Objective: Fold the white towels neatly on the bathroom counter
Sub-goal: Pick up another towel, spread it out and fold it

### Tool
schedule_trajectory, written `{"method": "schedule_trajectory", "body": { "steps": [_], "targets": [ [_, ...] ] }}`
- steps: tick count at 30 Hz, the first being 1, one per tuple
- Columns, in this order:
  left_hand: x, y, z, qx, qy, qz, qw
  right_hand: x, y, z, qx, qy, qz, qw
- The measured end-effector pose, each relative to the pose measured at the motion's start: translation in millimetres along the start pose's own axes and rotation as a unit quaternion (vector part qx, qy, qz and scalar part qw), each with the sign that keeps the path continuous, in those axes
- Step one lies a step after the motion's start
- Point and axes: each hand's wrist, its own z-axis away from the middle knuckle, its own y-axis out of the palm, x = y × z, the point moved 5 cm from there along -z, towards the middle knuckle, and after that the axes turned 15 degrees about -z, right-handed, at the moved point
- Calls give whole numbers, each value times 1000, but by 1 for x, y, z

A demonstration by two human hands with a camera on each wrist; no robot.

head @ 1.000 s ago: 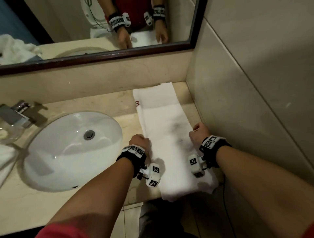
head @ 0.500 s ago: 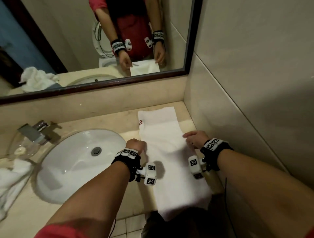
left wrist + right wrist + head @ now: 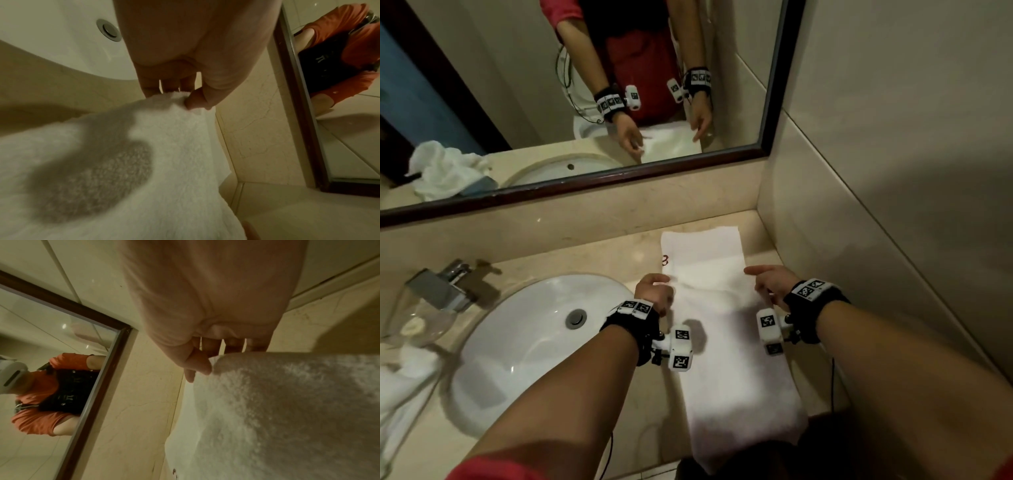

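A long white towel (image 3: 722, 359) lies as a narrow strip on the beige counter (image 3: 619, 253), right of the sink. It runs from the back wall to the front edge and hangs over it. My left hand (image 3: 654, 291) pinches the towel's left edge between thumb and fingers (image 3: 180, 95). My right hand (image 3: 767, 281) pinches the right edge the same way (image 3: 207, 363). Between the two hands the cloth rises in a low ridge. A small red mark (image 3: 665, 259) sits at the towel's far left edge.
The white oval sink (image 3: 517, 342) and chrome faucet (image 3: 438, 291) are at the left. A crumpled white towel (image 3: 400, 387) lies at the far left edge, beside a glass dish (image 3: 417, 325). A tiled wall (image 3: 876, 240) stands close on the right, a framed mirror (image 3: 585, 185) behind.
Both hands have moved along the towel's side edges toward the back wall. The right hand went from a fist to a looser pinch. The head view has tilted up.
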Motion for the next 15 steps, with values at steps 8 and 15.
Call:
{"method": "schedule_trajectory", "body": {
  "steps": [8, 15],
  "targets": [
    [-31, -10, -31, 17, 8, 55, 998, 27, 3, -34, -86, -44, -71, 993],
    [-55, -6, -73, 35, 16, 63, 997, 45, 18, -69, -103, -66, -72, 990]
  ]
}}
